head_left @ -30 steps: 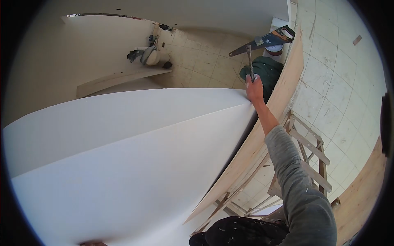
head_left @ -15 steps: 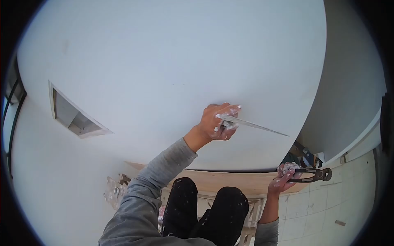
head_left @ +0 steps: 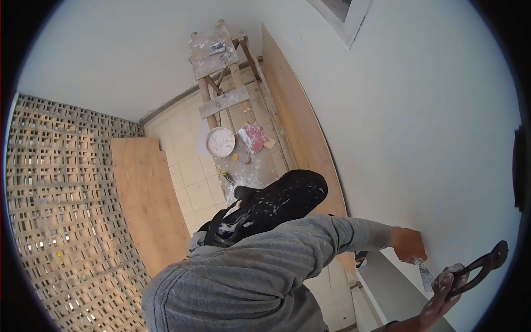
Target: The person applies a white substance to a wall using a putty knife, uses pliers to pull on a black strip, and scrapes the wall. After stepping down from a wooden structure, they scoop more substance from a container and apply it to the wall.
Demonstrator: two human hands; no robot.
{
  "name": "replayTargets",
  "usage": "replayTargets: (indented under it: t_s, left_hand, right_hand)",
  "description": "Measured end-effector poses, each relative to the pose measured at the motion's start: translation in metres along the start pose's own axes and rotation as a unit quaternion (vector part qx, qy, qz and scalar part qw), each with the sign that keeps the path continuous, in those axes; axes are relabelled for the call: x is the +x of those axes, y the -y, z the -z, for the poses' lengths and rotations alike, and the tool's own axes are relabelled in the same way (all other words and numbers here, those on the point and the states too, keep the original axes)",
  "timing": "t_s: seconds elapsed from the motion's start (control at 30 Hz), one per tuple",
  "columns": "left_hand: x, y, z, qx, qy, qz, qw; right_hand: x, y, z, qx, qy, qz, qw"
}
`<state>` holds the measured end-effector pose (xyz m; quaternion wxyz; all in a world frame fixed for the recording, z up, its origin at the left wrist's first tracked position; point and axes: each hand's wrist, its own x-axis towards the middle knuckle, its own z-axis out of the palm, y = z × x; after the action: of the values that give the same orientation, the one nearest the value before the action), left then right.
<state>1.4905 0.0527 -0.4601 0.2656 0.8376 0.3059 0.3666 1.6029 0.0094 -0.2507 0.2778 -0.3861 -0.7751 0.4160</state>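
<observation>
My left hand (head_left: 408,244) is curled round a scraper (head_left: 426,276), its blade near my right hand (head_left: 447,283), before the white wall (head_left: 420,144). My right fist clasps what look like dark pincers (head_left: 498,255).

Above the left hand (head_left: 408,244), the white wall (head_left: 426,138) offers open room up to the window frame (head_left: 360,25). Toward the right hand (head_left: 444,288), the scraper (head_left: 425,275) fills the gap; pincers (head_left: 485,266) jut beyond. The person's knee (head_left: 301,191) and grey sleeve (head_left: 310,238) block the way to the worktop (head_left: 259,172), where a bucket (head_left: 220,143) and pink bag (head_left: 254,138) leave a narrow passage.
</observation>
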Motion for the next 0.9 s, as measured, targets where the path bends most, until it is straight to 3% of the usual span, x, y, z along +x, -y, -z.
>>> replayTargets:
  t_s: [0.07, 0.13, 0.27, 0.4, 0.47, 0.6, 0.73, 0.87, 0.9]
  left_hand:
    - [-0.027, -0.014, 0.003, -0.070, -0.014, 0.056, 0.996]
    - [-0.065, -0.036, 0.009, -0.109, 0.055, 0.146, 0.982]
    - [-0.160, -0.078, 0.011, -0.133, 0.021, 0.272, 0.953]
    - [-0.207, -0.142, 0.081, -0.141, 0.024, 0.379, 0.914]
    - [-0.219, -0.175, 0.121, -0.138, -0.014, 0.448, 0.883]
    - [-0.239, -0.226, 0.190, -0.134, -0.105, 0.529, 0.831]
    - [-0.266, -0.248, 0.210, -0.103, -0.247, 0.589, 0.762]
    - [-0.285, -0.265, 0.222, -0.056, -0.333, 0.637, 0.693]
    - [-0.288, -0.271, 0.229, -0.059, -0.343, 0.638, 0.687]
  right_hand:
    - [0.052, 0.021, 0.003, -0.025, 0.104, -0.113, 0.988]
    - [0.086, 0.035, -0.013, -0.091, 0.153, -0.112, 0.978]
    - [0.127, 0.047, -0.034, -0.200, 0.286, -0.088, 0.933]
    - [0.150, 0.036, -0.031, -0.238, 0.314, -0.129, 0.910]
    - [0.156, 0.026, -0.026, -0.195, 0.357, -0.194, 0.893]
    - [0.149, 0.022, -0.031, -0.252, 0.340, -0.155, 0.893]
    - [0.149, 0.020, -0.030, -0.224, 0.341, -0.189, 0.893]
    - [0.148, 0.016, -0.029, -0.212, 0.333, -0.156, 0.906]
    - [0.148, 0.029, -0.034, -0.245, 0.333, -0.103, 0.905]
